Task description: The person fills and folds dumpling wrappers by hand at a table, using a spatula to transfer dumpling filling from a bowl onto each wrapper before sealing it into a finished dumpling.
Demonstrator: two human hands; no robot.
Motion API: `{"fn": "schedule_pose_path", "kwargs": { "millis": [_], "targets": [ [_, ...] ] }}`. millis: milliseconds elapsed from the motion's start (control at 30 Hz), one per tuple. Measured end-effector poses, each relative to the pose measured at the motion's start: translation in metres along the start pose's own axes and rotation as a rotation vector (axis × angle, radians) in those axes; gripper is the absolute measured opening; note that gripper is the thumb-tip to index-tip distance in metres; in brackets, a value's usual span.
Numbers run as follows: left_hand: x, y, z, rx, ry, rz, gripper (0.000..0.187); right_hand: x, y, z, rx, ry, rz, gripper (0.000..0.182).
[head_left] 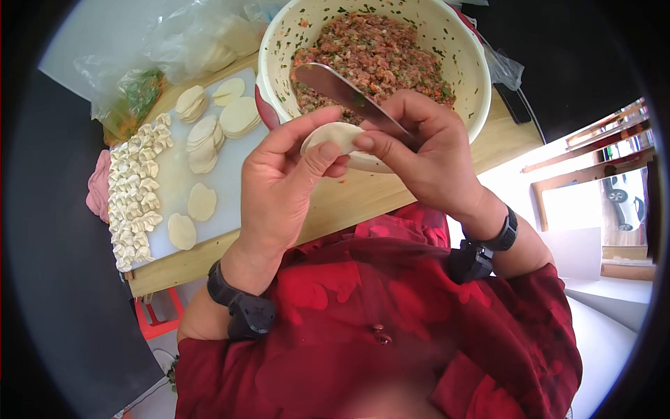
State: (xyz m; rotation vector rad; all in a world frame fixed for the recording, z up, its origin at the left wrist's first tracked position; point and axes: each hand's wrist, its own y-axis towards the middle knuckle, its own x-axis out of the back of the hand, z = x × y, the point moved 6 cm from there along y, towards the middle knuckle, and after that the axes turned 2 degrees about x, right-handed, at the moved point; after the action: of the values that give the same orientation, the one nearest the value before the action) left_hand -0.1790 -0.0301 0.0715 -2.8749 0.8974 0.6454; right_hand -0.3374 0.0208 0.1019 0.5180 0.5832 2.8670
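A folded round dough wrapper (326,137) is held between both hands, in front of the near rim of a large cream bowl (460,63) with minced filling (380,52). My left hand (289,167) pinches its left part between thumb and fingers. My right hand (433,153) has its thumb on the wrapper's right end and also grips a flat metal spreader (349,94), whose blade points up and left over the bowl. Whether filling is inside the wrapper is hidden.
On a white board (171,188) lie stacked wrappers (239,116), two loose wrappers (202,202) nearer me, and rows of shaped dumplings (136,192) along the left edge. Plastic bags (202,42) sit behind, and a pink cloth (100,183) lies left.
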Motion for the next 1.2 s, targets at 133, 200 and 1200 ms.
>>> {"fn": "schedule_pose_path", "kwargs": {
  "millis": [133,200,1200],
  "targets": [
    [0.011,0.001,-0.007,-0.072,0.240,-0.051,0.023,-0.002,0.001,0.003,0.038,0.044,-0.026,0.015],
    [0.013,0.000,-0.009,-0.113,0.265,-0.062,0.021,-0.006,0.001,0.006,-0.032,0.137,-0.028,0.013],
    [0.292,-0.001,-0.081,-0.122,0.849,-0.639,0.010,-0.003,-0.001,0.002,-0.067,-0.098,0.063,0.020]
  ]
}}
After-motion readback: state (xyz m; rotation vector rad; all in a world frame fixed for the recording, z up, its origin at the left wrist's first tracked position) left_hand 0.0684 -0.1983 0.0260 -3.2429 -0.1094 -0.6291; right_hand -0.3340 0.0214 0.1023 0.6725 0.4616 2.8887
